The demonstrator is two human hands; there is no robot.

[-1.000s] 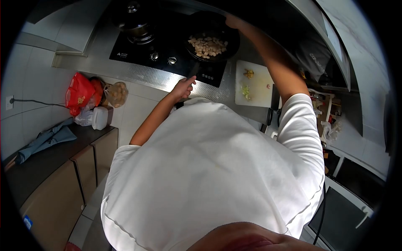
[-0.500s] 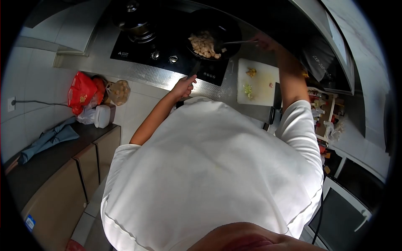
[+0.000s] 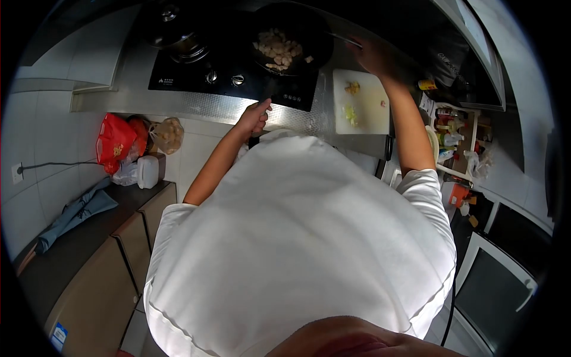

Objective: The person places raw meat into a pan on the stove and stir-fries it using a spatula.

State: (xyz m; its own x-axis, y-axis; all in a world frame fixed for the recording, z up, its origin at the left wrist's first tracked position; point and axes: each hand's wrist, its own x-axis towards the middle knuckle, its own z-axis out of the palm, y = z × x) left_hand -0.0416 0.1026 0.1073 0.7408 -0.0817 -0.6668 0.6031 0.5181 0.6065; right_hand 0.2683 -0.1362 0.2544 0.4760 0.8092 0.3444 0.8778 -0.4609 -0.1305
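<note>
A dark frying pan (image 3: 318, 50) sits on the black glass cooktop (image 3: 178, 83), with pale cooked pieces that look like chopped meat (image 3: 278, 49) inside it. My left hand (image 3: 254, 118) is wrapped around the pan's handle at the front of the cooktop. Over the pan's right side, my right hand (image 3: 372, 58) grips the metal handle of a spatula or similar tool (image 3: 345, 40). Its working end is lost in the dark. Below my right forearm lies a white cutting board (image 3: 372, 122) bearing chopped green pieces (image 3: 350, 115) and small yellowish-brown pieces (image 3: 353, 88).
A lidded pot (image 3: 184, 44) stands on the left burner. At the left are a red bag (image 3: 114, 140), a tied plastic bag (image 3: 168, 134) and a folded blue-grey cloth item (image 3: 80, 211) on a dark counter. A rack of bottles (image 3: 449, 128) stands right; the range hood (image 3: 470, 53) overhangs.
My right hand and the tool have drawn back from the meat toward the pan's right edge. The meat pieces look shifted and spread. My left hand stays on the handle.
</note>
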